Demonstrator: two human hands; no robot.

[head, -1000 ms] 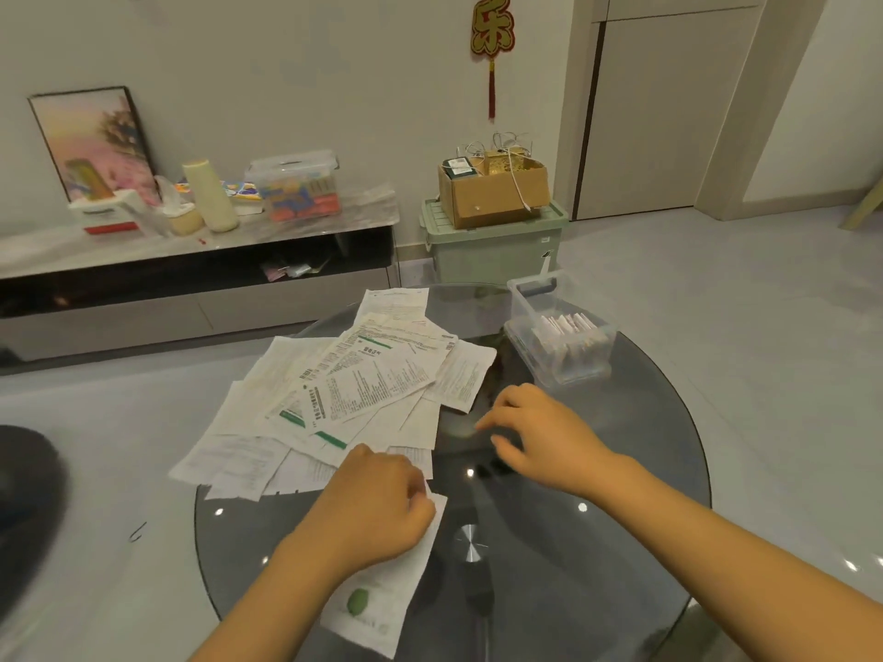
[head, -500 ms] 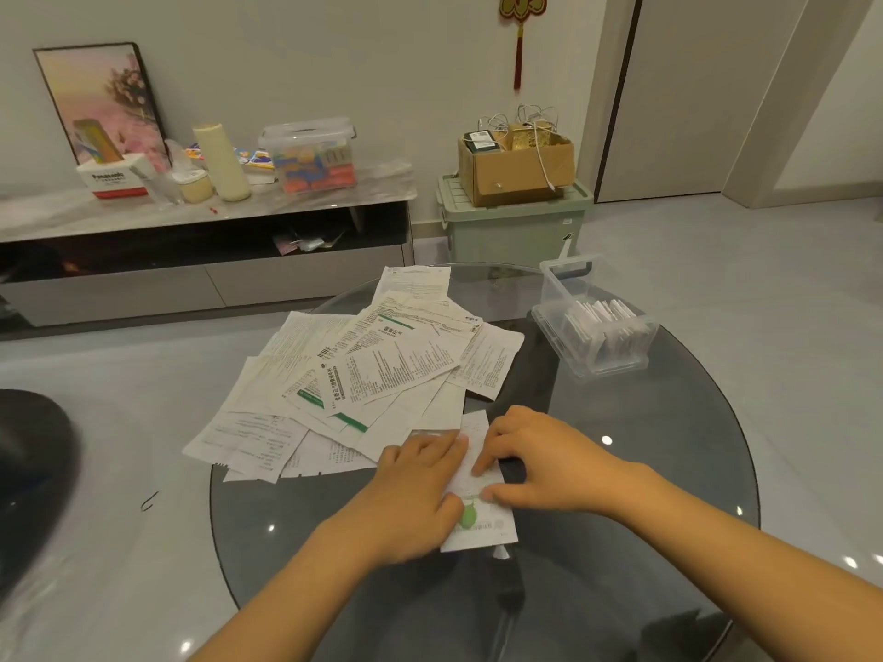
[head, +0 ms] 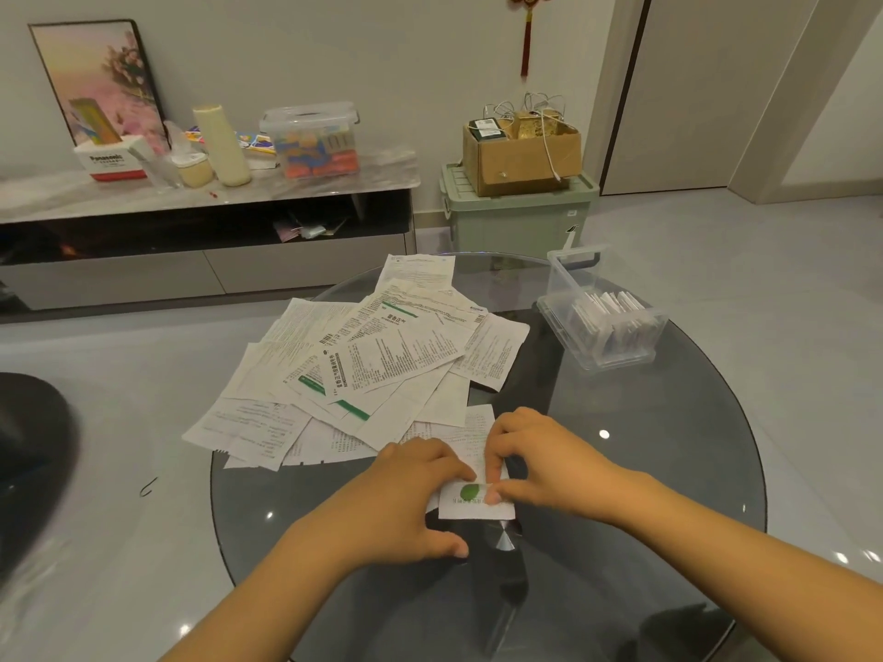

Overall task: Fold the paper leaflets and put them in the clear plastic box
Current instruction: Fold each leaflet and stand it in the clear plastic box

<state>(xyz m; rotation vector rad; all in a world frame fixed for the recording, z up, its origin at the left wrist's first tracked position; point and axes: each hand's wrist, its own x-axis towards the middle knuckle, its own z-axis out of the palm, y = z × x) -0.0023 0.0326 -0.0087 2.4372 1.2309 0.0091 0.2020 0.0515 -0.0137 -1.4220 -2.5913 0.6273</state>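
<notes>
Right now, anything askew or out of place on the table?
Yes: the unfolded leaflets lie in a loose, crooked heap, and some overhang the glass table at its left edge. The clear box sits upright with folded ones inside.

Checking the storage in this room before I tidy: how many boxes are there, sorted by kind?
Clear plastic boxes: 2, one on the glass table, one lidded on the shelf
Green plastic boxes: 1
Cardboard boxes: 1
Total: 4
</notes>
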